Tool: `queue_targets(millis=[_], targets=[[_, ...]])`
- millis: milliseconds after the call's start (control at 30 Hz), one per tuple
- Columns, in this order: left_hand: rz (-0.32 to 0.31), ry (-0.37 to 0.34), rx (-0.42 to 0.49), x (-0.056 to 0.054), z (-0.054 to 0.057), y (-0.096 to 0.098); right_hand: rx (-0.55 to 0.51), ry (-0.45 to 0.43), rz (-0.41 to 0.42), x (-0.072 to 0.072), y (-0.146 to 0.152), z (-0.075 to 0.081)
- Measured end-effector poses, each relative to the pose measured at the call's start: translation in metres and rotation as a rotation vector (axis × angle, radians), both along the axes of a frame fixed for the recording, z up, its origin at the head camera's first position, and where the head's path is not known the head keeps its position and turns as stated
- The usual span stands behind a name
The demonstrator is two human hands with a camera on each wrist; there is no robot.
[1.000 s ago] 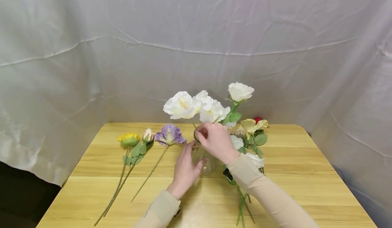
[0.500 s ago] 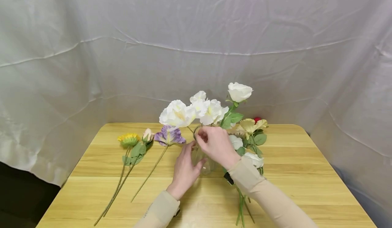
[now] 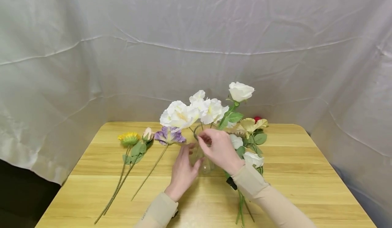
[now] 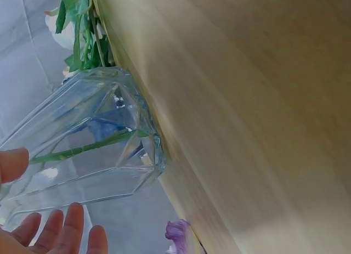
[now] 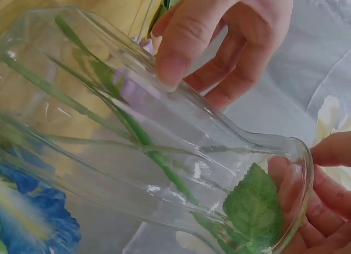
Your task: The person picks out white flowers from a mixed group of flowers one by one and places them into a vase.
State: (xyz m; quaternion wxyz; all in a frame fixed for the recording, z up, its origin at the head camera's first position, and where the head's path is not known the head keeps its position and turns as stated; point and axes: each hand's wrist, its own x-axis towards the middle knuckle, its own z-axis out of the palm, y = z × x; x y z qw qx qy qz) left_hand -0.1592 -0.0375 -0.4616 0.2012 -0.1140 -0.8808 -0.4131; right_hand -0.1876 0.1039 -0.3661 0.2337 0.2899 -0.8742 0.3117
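Note:
A clear glass vase (image 4: 82, 133) stands upright on the table, with several green stems inside. White ruffled flowers (image 3: 180, 115) and a taller white rose (image 3: 241, 92) rise from its mouth. My right hand (image 3: 218, 148) is at the rim, thumb and fingertips pinching the stem of the leftmost white flower. The grip itself is partly hidden by the hand and glass. Beside the vase's left side, my left hand (image 3: 183, 170) lies loosely around the body, fingers spread. In the right wrist view, a green leaf (image 5: 253, 204) shows inside the neck.
On the left lie a yellow flower (image 3: 128, 139), a pale pink bud (image 3: 148, 134) and a purple flower (image 3: 169, 135). To the vase's right are white roses (image 3: 253, 159) and a beige flower (image 3: 251, 126). A blue flower (image 5: 35, 215) shows beside the vase.
The leftmost white flower has swung left and down, then slightly back right, now overlapping the purple flower. My right hand has lowered slightly; the left hand has shifted slightly left.

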Motion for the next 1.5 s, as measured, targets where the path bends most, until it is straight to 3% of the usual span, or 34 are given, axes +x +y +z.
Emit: queue_targets(millis=[233,533,733,833,933,1200,1500], targets=[[0.004,-0.026,-0.014,-0.002,0.000,-0.002,-0.029,0.053,0.038,0.003,0.003,-0.003],[0.034,0.014,-0.019,-0.011,0.000,-0.010,-0.219,0.094,0.155,0.006,0.013,-0.009],[0.060,-0.027,-0.003,-0.016,-0.001,-0.015,-0.276,0.115,0.142,0.011,0.025,-0.014],[0.059,-0.005,0.022,-0.013,0.002,-0.015,-0.294,0.102,0.134,0.013,0.030,-0.019],[0.039,0.034,0.033,-0.009,0.007,-0.014,-0.307,0.053,0.124,0.016,0.037,-0.023],[-0.048,0.153,0.010,0.003,0.019,-0.008,-0.303,-0.213,0.025,0.025,0.068,-0.032],[-0.206,0.241,-0.115,0.009,0.025,0.003,-0.370,-0.437,-0.023,0.032,0.108,-0.038]])
